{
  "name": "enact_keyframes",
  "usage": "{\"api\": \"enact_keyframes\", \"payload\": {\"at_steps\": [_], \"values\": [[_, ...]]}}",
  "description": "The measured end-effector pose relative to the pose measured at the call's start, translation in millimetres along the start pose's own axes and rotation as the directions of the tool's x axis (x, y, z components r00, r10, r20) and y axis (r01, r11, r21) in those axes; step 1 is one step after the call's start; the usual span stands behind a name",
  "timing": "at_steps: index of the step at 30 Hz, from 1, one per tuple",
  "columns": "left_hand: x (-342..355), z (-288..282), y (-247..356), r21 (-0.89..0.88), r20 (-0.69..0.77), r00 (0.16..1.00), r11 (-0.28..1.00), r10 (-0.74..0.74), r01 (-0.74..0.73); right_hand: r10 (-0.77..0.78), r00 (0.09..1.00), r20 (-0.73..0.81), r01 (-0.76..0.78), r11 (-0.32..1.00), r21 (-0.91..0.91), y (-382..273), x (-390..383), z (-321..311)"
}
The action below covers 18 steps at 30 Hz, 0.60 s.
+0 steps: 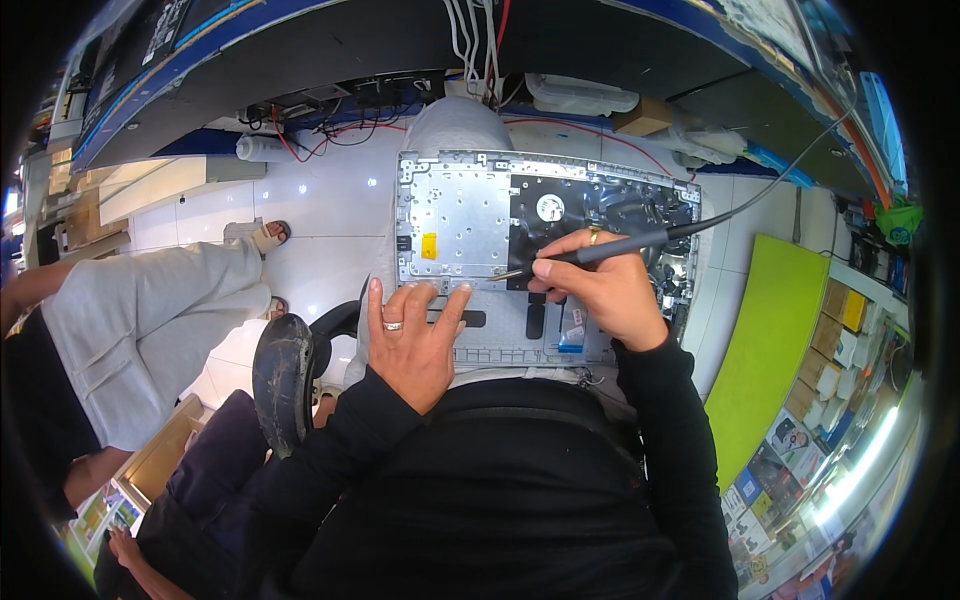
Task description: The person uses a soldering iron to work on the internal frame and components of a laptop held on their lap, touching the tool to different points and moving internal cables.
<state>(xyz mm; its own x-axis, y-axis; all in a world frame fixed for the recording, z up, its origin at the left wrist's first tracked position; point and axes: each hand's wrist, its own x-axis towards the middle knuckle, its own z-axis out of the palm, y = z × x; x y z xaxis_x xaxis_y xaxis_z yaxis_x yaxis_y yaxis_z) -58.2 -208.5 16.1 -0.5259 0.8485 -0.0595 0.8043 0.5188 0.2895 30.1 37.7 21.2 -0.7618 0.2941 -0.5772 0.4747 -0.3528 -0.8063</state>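
A silver laptop housing lies open beneath my hands, with a metal plate on its left half, a dark sheet on its right and a small yellow tape piece on the plate. My left hand rests with fingers spread on the housing's lower edge. My right hand grips a dark pen-shaped iron with a cord; its thin tip reaches the bottom edge of the metal plate, just right of my left fingertips. A white label with a blue strip shows below my right hand.
Two other people's legs are at the left, beside a black chair armrest. A dark counter with hanging cables runs across the top. A green board and a lit glass case of boxes are at the right.
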Motion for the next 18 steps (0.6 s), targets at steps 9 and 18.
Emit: {"api": "enact_keyframes", "payload": {"at_steps": [9, 18], "values": [[0.7, 1.3, 0.1, -0.011, -0.014, 1.000, 1.000, 0.003, -0.003, -0.003, 1.000, -0.008, 0.003, 1.000, 0.006, 3.3, -5.1, 0.2], [0.3, 1.4, 0.0, -0.009, -0.013, 1.000, 1.000, -0.005, 0.005, -0.117, 0.993, -0.026, 0.110, 0.975, -0.192, 16.5, -3.8, 11.6]]}}
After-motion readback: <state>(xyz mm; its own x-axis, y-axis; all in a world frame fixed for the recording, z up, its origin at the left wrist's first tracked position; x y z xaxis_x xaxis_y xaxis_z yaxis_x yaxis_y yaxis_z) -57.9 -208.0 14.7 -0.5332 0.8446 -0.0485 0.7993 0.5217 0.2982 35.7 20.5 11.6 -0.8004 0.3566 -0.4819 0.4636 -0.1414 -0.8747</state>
